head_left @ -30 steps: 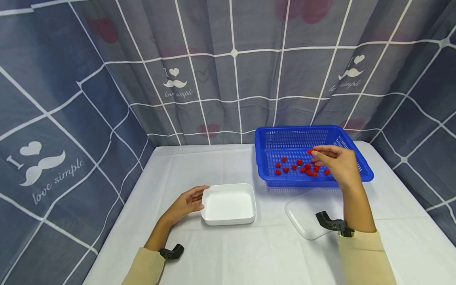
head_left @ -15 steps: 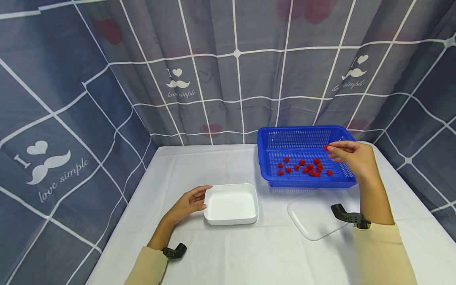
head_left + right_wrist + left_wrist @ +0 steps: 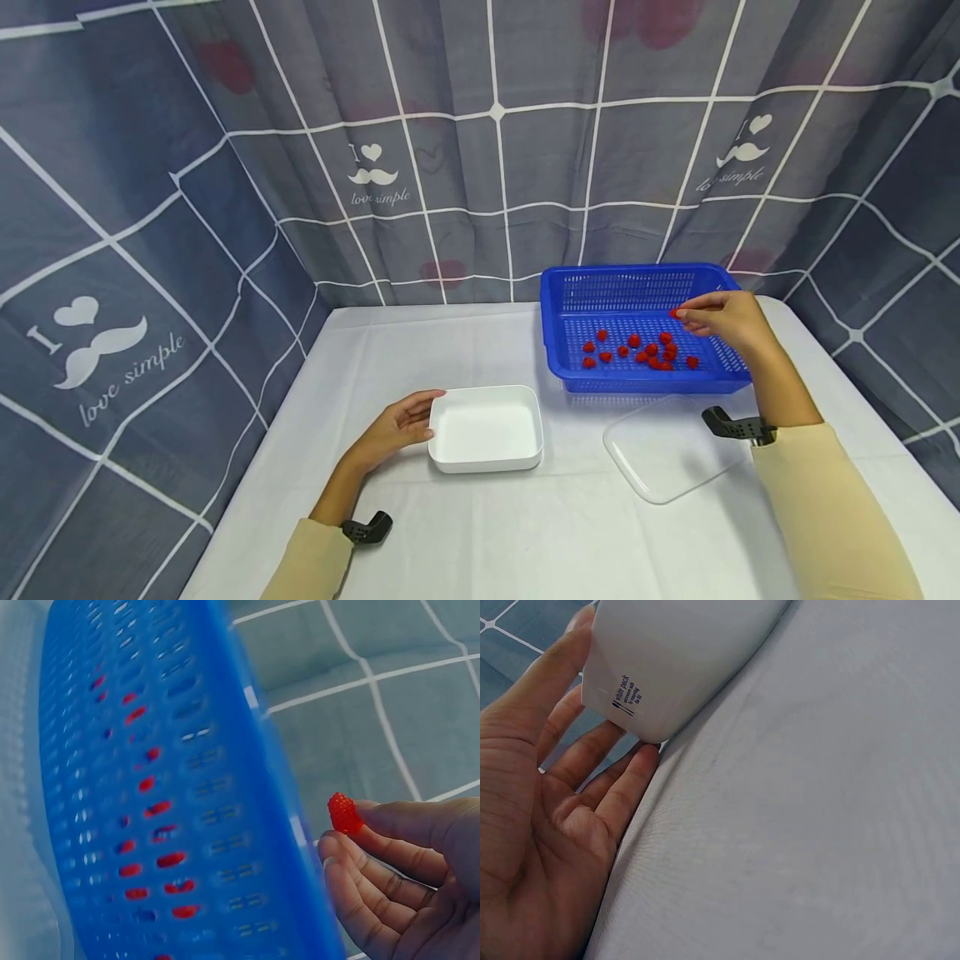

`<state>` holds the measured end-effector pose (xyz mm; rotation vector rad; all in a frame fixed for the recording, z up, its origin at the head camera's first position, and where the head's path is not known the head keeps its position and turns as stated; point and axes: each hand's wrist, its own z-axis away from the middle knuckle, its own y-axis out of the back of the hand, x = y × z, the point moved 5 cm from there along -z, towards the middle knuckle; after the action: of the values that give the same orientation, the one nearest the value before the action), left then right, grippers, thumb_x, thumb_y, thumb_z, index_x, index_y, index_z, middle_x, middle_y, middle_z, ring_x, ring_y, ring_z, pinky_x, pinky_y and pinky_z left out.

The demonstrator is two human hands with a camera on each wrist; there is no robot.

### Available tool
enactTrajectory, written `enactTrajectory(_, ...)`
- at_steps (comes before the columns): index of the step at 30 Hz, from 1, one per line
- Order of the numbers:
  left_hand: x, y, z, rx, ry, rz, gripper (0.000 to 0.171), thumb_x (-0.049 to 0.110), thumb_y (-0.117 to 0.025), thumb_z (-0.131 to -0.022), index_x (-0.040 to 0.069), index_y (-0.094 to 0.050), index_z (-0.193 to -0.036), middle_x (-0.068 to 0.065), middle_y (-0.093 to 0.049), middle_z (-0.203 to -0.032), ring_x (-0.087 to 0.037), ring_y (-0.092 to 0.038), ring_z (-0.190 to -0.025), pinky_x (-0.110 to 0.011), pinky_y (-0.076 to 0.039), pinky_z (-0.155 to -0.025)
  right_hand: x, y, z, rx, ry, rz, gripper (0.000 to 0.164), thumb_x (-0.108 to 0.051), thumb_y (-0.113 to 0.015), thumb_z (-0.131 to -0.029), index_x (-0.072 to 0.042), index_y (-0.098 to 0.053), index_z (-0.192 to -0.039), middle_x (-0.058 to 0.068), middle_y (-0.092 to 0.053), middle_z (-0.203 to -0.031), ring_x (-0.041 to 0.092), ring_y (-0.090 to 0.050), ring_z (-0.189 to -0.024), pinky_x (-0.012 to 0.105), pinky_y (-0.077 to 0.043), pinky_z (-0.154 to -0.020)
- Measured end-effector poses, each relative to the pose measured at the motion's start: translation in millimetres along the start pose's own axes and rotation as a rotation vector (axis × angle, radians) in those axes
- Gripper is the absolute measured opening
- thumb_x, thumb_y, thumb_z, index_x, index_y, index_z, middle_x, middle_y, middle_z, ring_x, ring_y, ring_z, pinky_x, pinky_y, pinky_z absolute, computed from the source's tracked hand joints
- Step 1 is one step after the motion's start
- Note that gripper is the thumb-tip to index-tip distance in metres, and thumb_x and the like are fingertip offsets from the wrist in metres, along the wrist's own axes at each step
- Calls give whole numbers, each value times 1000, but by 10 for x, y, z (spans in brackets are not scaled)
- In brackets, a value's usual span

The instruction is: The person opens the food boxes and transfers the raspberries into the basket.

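Observation:
My right hand [image 3: 727,318] pinches a red raspberry [image 3: 344,813] between thumb and fingertips, over the right part of the blue basket [image 3: 600,385]. Several more raspberries [image 3: 633,341] lie scattered on the basket's mesh floor. In the right wrist view, the basket's slotted side stands left of the hand, red showing through its holes. At the left, my left hand [image 3: 393,431] holds the end of a shallow white box [image 3: 487,464], thumb and fingers spread around its left side. Nothing lies inside the box. Small dark print marks its wall in the left wrist view.
A clear plastic lid [image 3: 667,454] lies on the white-clothed table [image 3: 525,533] in front of the basket, partly below the right forearm. Grey-blue checked curtains [image 3: 465,167] close off the back and both sides.
My right hand moved right with the raspberry, from above the berries toward the basket's right side, then slightly back left. The left hand and white box stayed put.

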<state>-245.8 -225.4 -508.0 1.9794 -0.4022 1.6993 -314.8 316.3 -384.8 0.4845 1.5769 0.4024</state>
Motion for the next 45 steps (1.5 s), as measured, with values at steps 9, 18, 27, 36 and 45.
enactTrajectory(9,1,1,1,1,5,-4,66,5,-74,-92,12,-47,-151,-17,-50,-149,-29,-51,-137,-28,-45,-110,192,-15,-174,-40,-69,19,36,-11,-68,-98,20,-63,-117,16,-75,-89,11,-71,-67,29,-63,-67)
enactTrajectory(18,-17,2,-1,-7,-6,12,66,2,-73,-92,8,-45,-151,-19,-49,-149,-29,-51,-136,-28,-46,-109,399,-39,-295,-68,-136,80,25,1,-65,-95,23,-63,-105,14,-71,-77,20,-72,-63,40,-64,-68)
enactTrajectory(27,-8,-12,3,2,8,13,66,3,-74,-91,9,-46,-151,-18,-49,-150,-31,-51,-137,-29,-46,-109,473,-63,-346,-52,-114,276,21,-4,-67,-86,16,-71,-85,8,-68,-60,16,-67,-54,26,-57,-51)
enactTrajectory(36,3,-21,-12,1,6,1,67,4,-75,-91,9,-46,-151,-19,-50,-149,-26,-52,-135,-29,-46,-109,519,-52,-363,-39,-161,396,23,-7,-71,-85,4,-66,-66,8,-66,-57,21,-63,-55,29,-48,-57)
enactTrajectory(45,-21,-11,-13,-15,-16,5,66,0,-71,-93,5,-44,-152,-21,-49,-149,-26,-52,-136,-28,-46,-110,617,-94,-425,-64,-228,377,21,-4,-72,-86,9,-63,-72,14,-65,-58,18,-64,-49,25,-54,-48)
